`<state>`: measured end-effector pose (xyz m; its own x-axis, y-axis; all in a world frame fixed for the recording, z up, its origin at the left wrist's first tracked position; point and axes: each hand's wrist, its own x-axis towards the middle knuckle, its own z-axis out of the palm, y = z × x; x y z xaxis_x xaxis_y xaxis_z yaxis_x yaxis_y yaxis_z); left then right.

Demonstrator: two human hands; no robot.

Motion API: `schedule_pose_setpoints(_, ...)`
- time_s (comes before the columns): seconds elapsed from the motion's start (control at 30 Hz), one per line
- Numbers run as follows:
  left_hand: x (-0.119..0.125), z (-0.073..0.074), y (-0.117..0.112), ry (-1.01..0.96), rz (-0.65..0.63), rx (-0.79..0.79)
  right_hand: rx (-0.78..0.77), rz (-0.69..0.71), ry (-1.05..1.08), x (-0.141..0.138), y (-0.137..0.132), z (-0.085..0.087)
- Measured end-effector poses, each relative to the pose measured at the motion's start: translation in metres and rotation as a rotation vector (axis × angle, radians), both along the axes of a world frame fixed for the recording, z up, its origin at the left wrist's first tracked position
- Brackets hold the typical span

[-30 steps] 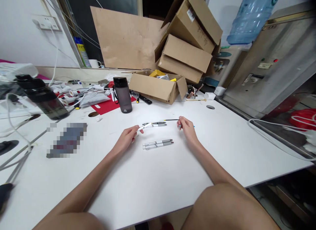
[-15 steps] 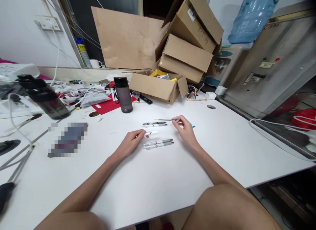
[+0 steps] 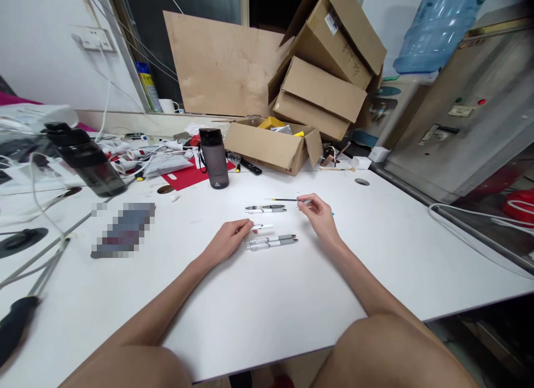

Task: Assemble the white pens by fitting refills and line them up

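My left hand (image 3: 229, 243) rests on the white table (image 3: 267, 316) and pinches a short white pen barrel (image 3: 262, 227) that points right. My right hand (image 3: 320, 217) pinches the end of a thin dark refill (image 3: 281, 199) that lies pointing left. Between the hands, farther back, two grey and white pens (image 3: 266, 209) lie side by side. Two more pens (image 3: 272, 242) lie closer to me, just right of my left hand.
A dark bottle (image 3: 214, 158) stands behind the pens, with an open cardboard box (image 3: 273, 147) to its right and stacked boxes (image 3: 325, 71) behind. A larger dark bottle (image 3: 85, 160), cables and small clutter fill the left. A blurred flat object (image 3: 123, 230) lies at left.
My left hand brought the white barrel down and toward me, near the closer pens. My right hand moved slightly left and took the end of the thin refill.
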<state>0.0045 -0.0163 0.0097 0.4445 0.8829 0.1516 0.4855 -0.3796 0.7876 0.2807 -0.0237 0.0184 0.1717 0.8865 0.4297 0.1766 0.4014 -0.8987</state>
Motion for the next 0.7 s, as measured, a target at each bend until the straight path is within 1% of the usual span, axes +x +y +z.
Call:
schedule_pose_setpoints(0.13, 0.0013, -0.0019, 0.0007, 0.012, 0.016, 0.005, -0.003, 0.027, -0.010, -0.0022, -0.0019, 0.0025)
schedule_pose_setpoints(0.27, 0.0036, -0.0040, 0.0002, 0.030, -0.008, 0.001, 0.015, 0.030, -0.037, -0.0037, -0.0038, 0.0042)
schedule_pose_setpoints(0.43, 0.0044, -0.0026, -0.0007, -0.019, 0.024, -0.004, 0.013, 0.039, -0.027, -0.0039, -0.0041, 0.0051)
schedule_pose_setpoints(0.6, 0.0043, 0.0006, -0.0016, -0.016, 0.040, -0.018, -0.047, 0.040, 0.058, -0.0035, -0.0036, 0.0061)
schedule_pose_setpoints(0.7, 0.0040, 0.0031, -0.0018, -0.041, 0.067, -0.019, -0.099, 0.014, 0.132, -0.0017, -0.0041, 0.0067)
